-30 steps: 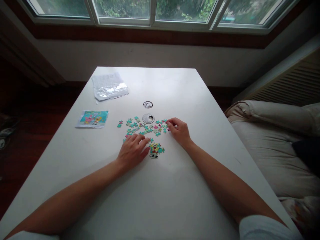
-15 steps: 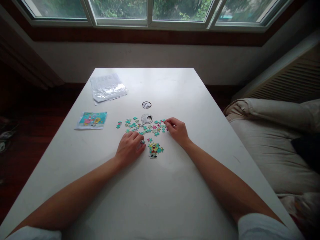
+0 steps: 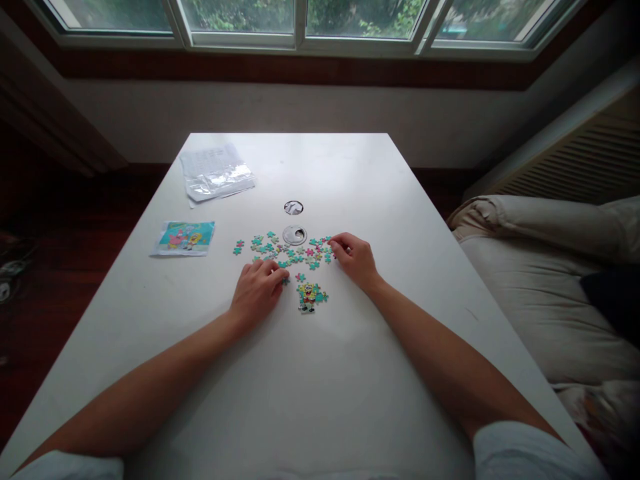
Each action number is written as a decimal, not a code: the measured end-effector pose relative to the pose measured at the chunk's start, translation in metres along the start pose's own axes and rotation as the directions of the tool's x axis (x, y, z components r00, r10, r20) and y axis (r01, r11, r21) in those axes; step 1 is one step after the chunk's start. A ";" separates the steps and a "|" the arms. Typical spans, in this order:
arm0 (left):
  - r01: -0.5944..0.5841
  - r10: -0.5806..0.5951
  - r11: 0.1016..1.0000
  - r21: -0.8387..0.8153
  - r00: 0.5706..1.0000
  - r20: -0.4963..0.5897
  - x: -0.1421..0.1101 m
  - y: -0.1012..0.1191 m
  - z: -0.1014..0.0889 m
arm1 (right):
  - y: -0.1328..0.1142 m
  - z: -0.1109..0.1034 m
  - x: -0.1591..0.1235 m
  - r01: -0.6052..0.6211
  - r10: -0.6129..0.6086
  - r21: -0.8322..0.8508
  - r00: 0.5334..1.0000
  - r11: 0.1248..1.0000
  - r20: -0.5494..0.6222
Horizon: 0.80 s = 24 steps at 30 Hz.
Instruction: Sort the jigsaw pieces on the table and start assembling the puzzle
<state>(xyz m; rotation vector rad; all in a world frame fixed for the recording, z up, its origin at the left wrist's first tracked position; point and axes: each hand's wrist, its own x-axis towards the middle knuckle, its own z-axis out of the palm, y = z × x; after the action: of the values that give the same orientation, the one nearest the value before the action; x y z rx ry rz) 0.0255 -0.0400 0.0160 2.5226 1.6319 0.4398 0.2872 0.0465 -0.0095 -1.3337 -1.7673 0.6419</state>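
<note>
Many small turquoise, pink and yellow jigsaw puzzle pieces (image 3: pixel 295 259) lie loose across the middle of the white table (image 3: pixel 320 400). Nearer to me is a joined section of puzzle (image 3: pixel 309 297) showing a yellow cartoon figure. My left hand (image 3: pixel 257 287) rests palm down left of that section, fingers loosely bent and apart at the near edge of the loose pieces. A piece (image 3: pixel 285 281) shows just under its fingertips. At the right end of the pile, my right hand (image 3: pixel 354 259) has thumb and forefinger pinched together on a puzzle piece, mostly hidden by the fingers.
A cartoon picture sheet (image 3: pixel 184 239) lies to the left. Behind it are clear plastic bags with paper (image 3: pixel 217 175). Two round items, a ringed disc (image 3: pixel 295 235) and a smaller shiny disc (image 3: pixel 293 208), lie beyond the pieces. A beige sofa (image 3: pixel 520 293) stands at the right.
My left thumb has drawn in toward the fingers, uncovering a bit of table beside the joined section. My right hand has stayed in almost the same place. The view has tilted slightly.
</note>
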 end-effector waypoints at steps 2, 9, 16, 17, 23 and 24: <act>0.004 -0.004 1.000 -0.003 1.000 -0.004 0.000 0.001 0.000 | 0.000 0.000 0.000 0.003 -0.003 -0.010 1.000 1.000 0.004; 0.015 -0.015 1.000 0.003 1.000 -0.005 0.000 0.003 -0.002 | 0.000 0.001 0.001 0.004 -0.004 -0.011 1.000 1.000 0.002; 0.007 -0.006 0.999 0.052 1.000 -0.006 -0.001 0.005 -0.006 | 0.000 0.001 0.001 0.005 -0.005 -0.013 1.000 1.000 -0.004; 0.004 -0.004 0.998 0.063 1.000 -0.003 -0.001 0.005 -0.007 | 0.000 0.002 0.001 0.001 -0.001 -0.013 1.000 1.000 -0.003; -0.005 0.004 0.998 0.060 1.000 0.016 0.000 0.004 -0.010 | 0.001 0.001 0.000 0.004 -0.004 -0.015 1.000 1.000 -0.003; -0.017 0.015 0.999 0.051 0.999 0.031 0.000 0.003 -0.011 | 0.001 0.001 0.000 0.007 -0.007 -0.016 1.000 1.000 -0.003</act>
<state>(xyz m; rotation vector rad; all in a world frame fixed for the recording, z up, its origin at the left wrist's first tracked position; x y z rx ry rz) 0.0252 -0.0420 0.0276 2.5678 1.6340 0.3629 0.2872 0.0472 -0.0106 -1.3378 -1.7772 0.6229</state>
